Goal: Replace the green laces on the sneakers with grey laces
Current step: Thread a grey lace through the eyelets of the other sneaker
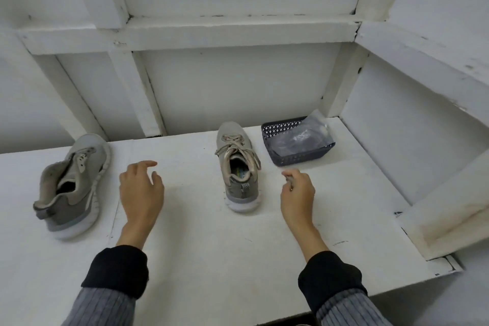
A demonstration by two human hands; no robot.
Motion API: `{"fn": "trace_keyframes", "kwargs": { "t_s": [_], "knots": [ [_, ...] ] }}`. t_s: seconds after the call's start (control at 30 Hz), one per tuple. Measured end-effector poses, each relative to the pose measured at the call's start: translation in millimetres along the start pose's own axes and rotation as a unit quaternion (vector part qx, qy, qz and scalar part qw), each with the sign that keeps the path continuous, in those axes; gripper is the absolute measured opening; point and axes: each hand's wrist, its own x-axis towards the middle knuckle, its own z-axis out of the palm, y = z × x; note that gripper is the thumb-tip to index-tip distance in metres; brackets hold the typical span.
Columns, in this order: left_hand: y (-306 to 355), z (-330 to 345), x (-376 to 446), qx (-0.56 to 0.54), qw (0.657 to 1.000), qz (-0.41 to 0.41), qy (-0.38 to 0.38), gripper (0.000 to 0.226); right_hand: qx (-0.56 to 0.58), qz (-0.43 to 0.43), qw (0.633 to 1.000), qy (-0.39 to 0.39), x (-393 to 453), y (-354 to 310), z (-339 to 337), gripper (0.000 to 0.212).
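**Both hands hover over the table between two grey sneakers**

Right hand [297, 194] has a narrow grip: its fingers are curled in, and thumb and forefinger pinch something small and greyish at the fingertips, too small to name. It hangs at about four o'clock from the laced sneaker [239, 167], just beside the heel but apart from it. Left hand [140, 190] has a loose, wide grip, fingers relaxed and spread, forefinger pointing toward two o'clock, holding nothing. It sits between the two shoes above the white table [211, 246]. Both forearms come in from six o'clock in black cuffs over ribbed grey sleeves.

At nine o'clock from the left hand lies the unlaced sneaker [72, 185], grey, tilted on its side with its opening facing up and right, toe toward twelve o'clock; its eyelets look bare. The laced sneaker stands upright at centre, toe toward twelve o'clock, heel nearest the camera. Its laces [232, 147] appear pale grey-beige and are threaded up the tongue, with loose ends draped over the collar.

Farther off, at two o'clock from that shoe and well apart from the hands, a dark blue perforated basket [299, 157] holds a clear plastic bag [301, 135]. White boxed wall panels rise behind the table.
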Motion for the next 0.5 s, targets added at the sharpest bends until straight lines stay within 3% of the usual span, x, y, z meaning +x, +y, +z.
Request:
{"fn": "trace_keyframes", "kwargs": {
  "t_s": [0.13,0.23,0.37,0.5],
  "knots": [
    [-34,-34,21,0.091,0.995,-0.015,0.049,0.027,0.081,-0.133,0.987,-0.035,-10,-76,23,0.026],
    [-57,-56,31,0.169,0.984,-0.046,0.035,0.024,0.094,-0.199,0.971,-0.093,-24,-111,58,0.028],
    [-79,-73,35,0.185,0.98,-0.067,-0.014,0.046,0.121,-0.201,0.955,-0.184,-44,-134,100,0.031],
    [-85,-79,46,0.135,0.987,-0.079,-0.031,0.035,0.124,-0.171,0.953,-0.217,-55,-141,129,0.03]
  ]
}}
